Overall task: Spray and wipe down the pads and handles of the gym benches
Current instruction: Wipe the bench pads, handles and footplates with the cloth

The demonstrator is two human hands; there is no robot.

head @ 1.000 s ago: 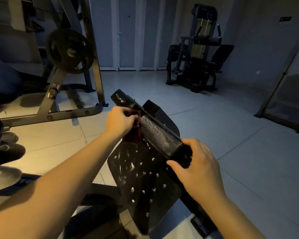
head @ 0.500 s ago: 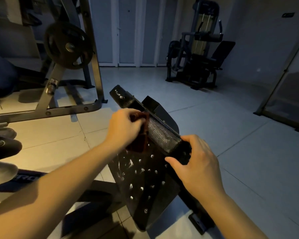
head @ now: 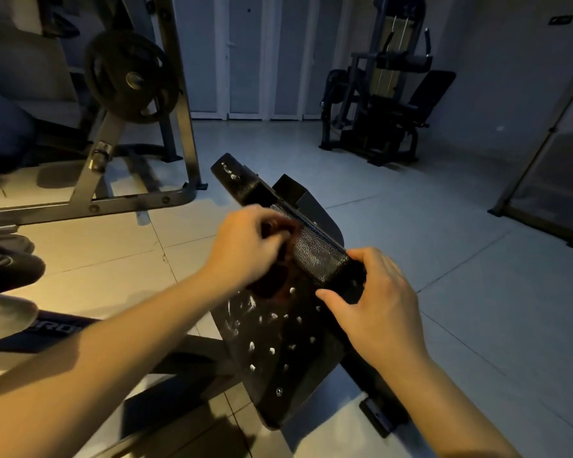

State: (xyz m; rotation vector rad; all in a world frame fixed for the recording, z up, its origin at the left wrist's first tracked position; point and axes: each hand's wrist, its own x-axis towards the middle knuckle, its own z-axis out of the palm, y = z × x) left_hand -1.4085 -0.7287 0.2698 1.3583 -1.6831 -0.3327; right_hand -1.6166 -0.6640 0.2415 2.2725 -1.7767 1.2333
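A black textured roller pad [head: 315,256] lies across the top of a black metal bench plate [head: 278,345] flecked with white spots. My left hand [head: 245,246] grips a dark red cloth [head: 272,279] and presses it against the pad's left side. My right hand [head: 374,305] holds the pad's near right end, fingers curled round it. The bar's far end [head: 232,176] sticks out bare beyond the pad, also spotted white. No spray bottle is in view.
A grey rack frame [head: 90,206] with a black weight plate [head: 129,77] stands at the left. Another gym machine [head: 384,104] sits at the back by white doors. A metal frame [head: 543,193] is at the right. Pale tiled floor lies around the bench.
My left hand slid the red cloth down along the roller pad toward my right hand. The right hand kept its hold on the pad's end.
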